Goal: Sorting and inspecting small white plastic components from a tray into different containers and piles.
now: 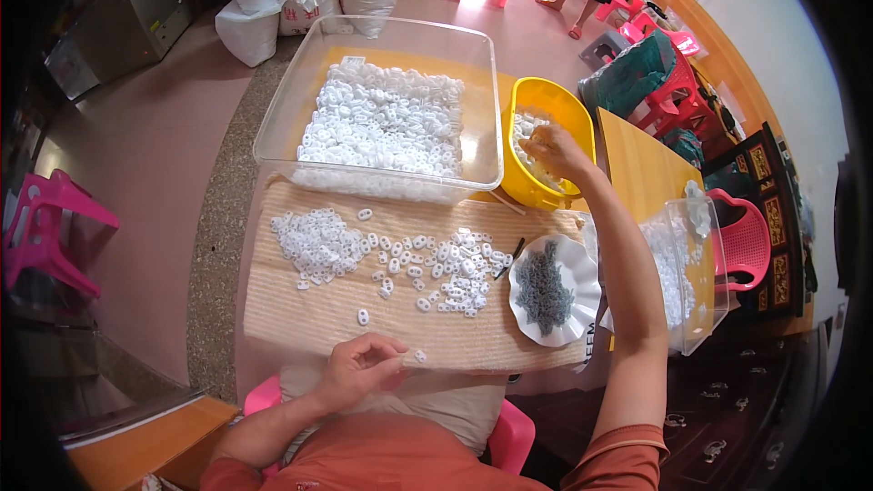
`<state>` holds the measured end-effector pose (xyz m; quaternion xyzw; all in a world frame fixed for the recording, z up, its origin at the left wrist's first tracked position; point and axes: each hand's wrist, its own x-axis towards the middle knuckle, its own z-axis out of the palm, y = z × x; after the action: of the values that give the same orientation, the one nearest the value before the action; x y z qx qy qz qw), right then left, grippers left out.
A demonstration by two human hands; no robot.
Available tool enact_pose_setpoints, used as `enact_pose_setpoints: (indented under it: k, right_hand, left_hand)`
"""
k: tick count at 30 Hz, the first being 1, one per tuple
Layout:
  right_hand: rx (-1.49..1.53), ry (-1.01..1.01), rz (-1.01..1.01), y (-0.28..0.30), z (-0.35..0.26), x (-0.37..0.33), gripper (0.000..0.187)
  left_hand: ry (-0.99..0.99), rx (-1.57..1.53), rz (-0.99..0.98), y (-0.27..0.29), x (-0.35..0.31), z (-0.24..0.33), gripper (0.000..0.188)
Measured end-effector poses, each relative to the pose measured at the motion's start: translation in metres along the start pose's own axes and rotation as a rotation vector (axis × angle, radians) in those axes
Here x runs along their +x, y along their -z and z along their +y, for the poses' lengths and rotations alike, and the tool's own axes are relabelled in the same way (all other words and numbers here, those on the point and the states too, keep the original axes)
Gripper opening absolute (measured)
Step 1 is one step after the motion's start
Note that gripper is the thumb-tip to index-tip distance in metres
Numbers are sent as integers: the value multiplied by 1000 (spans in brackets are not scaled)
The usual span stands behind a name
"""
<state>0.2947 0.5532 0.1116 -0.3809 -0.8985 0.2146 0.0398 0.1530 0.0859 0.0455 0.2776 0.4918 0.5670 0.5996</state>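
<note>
**At upper right of frame: hand dipping into the yellow tub**

Right hand point(555, 153), fingers curled down into yellow tub point(582, 123); grasp hidden. Left hand point(359, 365), lower centre, pinches a white clip point(420, 355) on the woven mat point(300, 309). Best scooped shallowly, wrist clear of rim.

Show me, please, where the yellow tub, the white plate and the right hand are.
yellow tub point(571, 105): head view, its far rim.
white plate point(582, 265): head view, its scalloped rim.
right hand point(555, 150): head view, back of the hand.

Single head view, fisheye, looking steeply down from above onto near mat-covered table point(300, 309); rim edges bend.
</note>
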Motion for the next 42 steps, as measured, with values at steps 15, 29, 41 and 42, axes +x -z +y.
enact_pose_setpoints:
  k: [15,29,41,42]
  right_hand:
    - [109,63,230,-1,0,-10,35]
    - [35,257,531,-31,-103,-147,7]
    - [-380,229,216,-71,-108,-184,23]
    - [-382,230,215,-74,-106,-184,23]
  left_hand:
    - [-27,-14,43,-4,0,2,8]
    - [-595,720,214,13,5,31,16]
    - [-660,948,200,19,8,25,22]
    - [-666,954,198,20,8,24,22]
